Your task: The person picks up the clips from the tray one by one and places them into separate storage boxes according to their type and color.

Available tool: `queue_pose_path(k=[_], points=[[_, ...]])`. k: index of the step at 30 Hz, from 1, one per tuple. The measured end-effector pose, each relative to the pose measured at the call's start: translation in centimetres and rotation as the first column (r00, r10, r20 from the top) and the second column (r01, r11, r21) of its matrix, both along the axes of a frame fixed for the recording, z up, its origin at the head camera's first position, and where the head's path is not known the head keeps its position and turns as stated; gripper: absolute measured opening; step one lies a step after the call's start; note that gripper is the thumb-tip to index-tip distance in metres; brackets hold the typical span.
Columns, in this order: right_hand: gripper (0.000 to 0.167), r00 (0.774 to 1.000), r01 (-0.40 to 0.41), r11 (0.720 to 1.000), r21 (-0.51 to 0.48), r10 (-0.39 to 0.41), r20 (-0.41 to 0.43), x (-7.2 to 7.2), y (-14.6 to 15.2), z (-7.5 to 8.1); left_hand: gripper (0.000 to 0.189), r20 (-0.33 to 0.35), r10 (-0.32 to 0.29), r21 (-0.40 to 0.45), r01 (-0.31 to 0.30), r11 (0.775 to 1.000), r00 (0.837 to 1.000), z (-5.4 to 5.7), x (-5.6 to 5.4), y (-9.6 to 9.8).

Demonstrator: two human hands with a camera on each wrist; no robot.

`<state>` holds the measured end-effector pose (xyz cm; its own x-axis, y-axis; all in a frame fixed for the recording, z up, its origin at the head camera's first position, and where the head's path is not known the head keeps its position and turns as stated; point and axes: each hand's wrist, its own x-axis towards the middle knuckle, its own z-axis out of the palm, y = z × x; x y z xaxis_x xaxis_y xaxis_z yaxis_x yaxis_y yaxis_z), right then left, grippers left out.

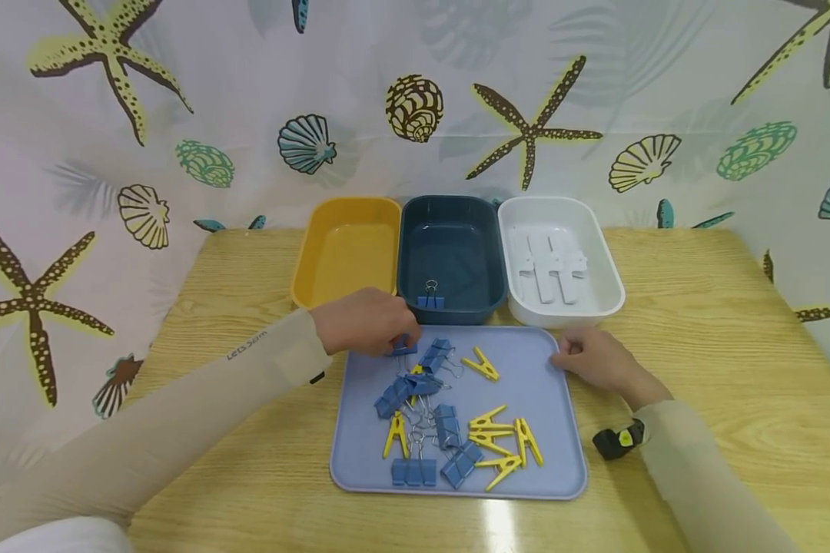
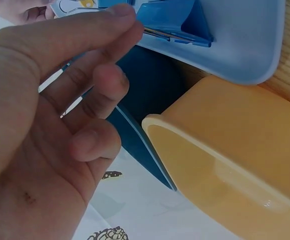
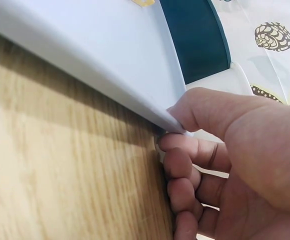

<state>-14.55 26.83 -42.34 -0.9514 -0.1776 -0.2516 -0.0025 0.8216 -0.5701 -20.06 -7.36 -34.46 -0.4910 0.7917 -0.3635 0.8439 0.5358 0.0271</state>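
Backing the wooden table (image 1: pixel 698 307) and tray (image 1: pixel 526 369) hangs starfish-printed cloth (image 1: pixel 249 77).

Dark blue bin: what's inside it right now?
Inside the dark blue bin, one blue binder clip shows by the near wall. The left hand overlaps the near-left corner, so anything tucked there cannot be seen.

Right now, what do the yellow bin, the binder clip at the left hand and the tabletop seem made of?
Yellow bin: probably smooth plastic, given the glossy highlight inside. Binder clip: likely metal, blue-coated, with shiny wire handle. Tabletop: wood or laminate; grain and a bright reflection suggest a sealed finish.
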Motion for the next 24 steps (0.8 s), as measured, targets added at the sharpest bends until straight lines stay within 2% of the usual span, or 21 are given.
queue_pose_path(k=[11, 14, 18, 24], points=[[0.023, 1.000, -0.007, 1.000, -0.011, 0.007, 0.002, 0.00, -0.14, 0.37, 0.006, -0.007, 0.036, -0.053, -0.036, 0.998, 0.999, 0.11, -0.57, -0.21], [0.023, 1.000, -0.006, 1.000, -0.009, 0.006, -0.001, -0.05, -0.11, 0.21, 0.005, 0.009, 0.053, -0.064, -0.052, 0.997, 0.999, 0.21, -0.61, -0.22], [0.023, 1.000, -0.006, 1.000, -0.008, 0.006, -0.003, -0.06, -0.09, 0.12, 0.012, 0.019, 0.065, -0.058, -0.063, 0.996, 0.998, 0.23, -0.55, -0.24], [0.023, 1.000, -0.006, 1.000, -0.006, 0.006, 0.002, 0.14, -0.07, 0.33, 0.024, 0.000, 0.056, -0.044, -0.056, 0.997, 0.998, -0.10, -0.61, -0.11]])
